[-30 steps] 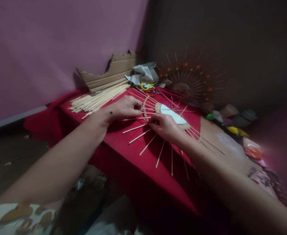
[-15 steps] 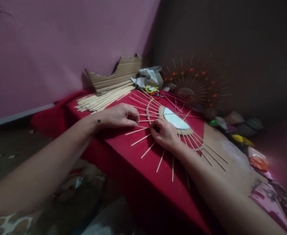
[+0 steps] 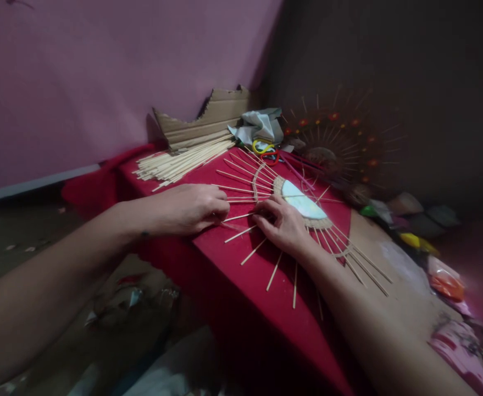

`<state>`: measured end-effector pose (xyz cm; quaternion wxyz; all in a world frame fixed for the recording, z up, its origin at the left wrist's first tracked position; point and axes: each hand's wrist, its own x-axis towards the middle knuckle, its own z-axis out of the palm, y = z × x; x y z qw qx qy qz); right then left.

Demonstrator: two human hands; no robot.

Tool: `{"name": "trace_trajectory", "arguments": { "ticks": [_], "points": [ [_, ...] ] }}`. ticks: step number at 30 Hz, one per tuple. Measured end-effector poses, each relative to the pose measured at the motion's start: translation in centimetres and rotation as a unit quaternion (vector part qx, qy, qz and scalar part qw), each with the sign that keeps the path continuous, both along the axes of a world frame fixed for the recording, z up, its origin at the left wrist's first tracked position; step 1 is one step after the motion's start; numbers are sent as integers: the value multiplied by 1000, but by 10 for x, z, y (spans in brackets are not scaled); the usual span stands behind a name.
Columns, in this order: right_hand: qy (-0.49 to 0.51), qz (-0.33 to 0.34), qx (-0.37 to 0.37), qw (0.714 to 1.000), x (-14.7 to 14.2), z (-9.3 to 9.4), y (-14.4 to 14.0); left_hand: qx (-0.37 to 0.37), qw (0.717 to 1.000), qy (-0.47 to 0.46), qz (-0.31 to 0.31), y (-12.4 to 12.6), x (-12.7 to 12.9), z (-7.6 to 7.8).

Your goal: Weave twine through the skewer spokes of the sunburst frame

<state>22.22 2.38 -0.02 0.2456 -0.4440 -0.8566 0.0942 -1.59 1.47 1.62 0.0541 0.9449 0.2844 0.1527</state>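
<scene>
A fan-shaped piece of thin wooden sticks lies on the red cloth. The sticks spread from a pale half-round centre edged with woven twine, and a second ring of twine runs farther out. My left hand is closed at the outer stick ends on the left, pinching what looks like a thin strand of twine. That strand runs toward my right hand, whose fingers are bent and pinched at the sticks near the outer ring. Its fingertips partly hide the weaving.
A bundle of loose sticks lies by torn cardboard at the back. Behind the fan are scissors with yellow and red handles and a crumpled grey cloth. A flower-decorated stick fan leans at the dark wall. Packets line the right.
My left hand has turned over and lowered slightly, drawing the strand out from the right hand. My right hand stays at the sticks. The whole view has shifted a little.
</scene>
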Motion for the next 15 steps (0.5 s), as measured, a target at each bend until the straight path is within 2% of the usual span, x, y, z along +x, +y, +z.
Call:
{"name": "trace_trajectory", "arguments": {
  "ticks": [9,15],
  "points": [
    [-48,-26,22,998,-3,-1,0,24,999,-26,9,-7,-3,-9],
    [-71,-35,35,996,-3,-1,1,-50,997,-54,-3,-11,-7,-4]
  ]
}}
